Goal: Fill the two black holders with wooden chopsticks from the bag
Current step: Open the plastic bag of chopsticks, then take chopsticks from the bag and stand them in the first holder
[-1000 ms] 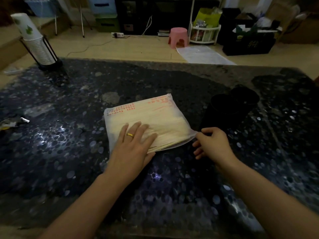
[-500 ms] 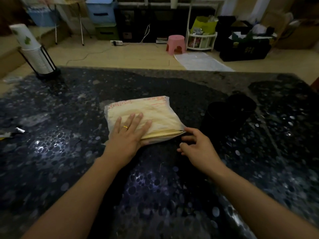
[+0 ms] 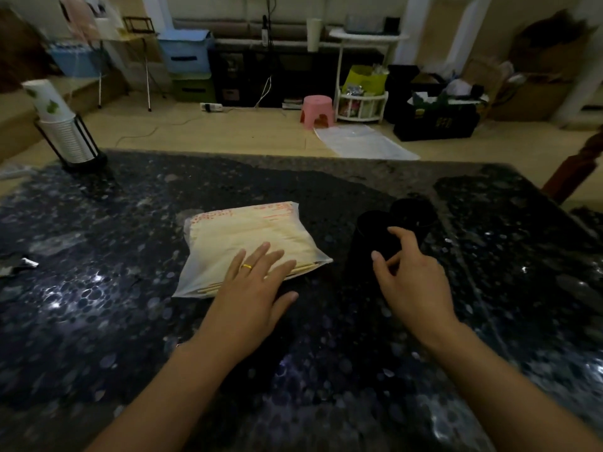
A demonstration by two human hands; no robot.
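Observation:
A translucent plastic bag of wooden chopsticks (image 3: 248, 236) with red print lies flat in the middle of the dark speckled table (image 3: 98, 321). Chopstick tips show at its near edge. My left hand (image 3: 257, 288), with a gold ring, rests flat on the bag's near right corner, fingers spread. Two black cylindrical holders stand side by side to the right: the near one (image 3: 368, 236) and the far one (image 3: 414, 213). My right hand (image 3: 414, 275) is at the near holder, with its fingers curled against the holder's side and nothing closed in them.
A black wire stand with stacked paper cups (image 3: 65, 132) sits at the table's far left corner. A small wrapper scrap (image 3: 29, 264) lies at the left edge. Beyond the table are the floor, a pink stool (image 3: 316, 112), crates and shelves.
My right hand left the bag's open right corner and moved right and away to the near black holder. My left hand stays pressed on the bag, which shifted slightly.

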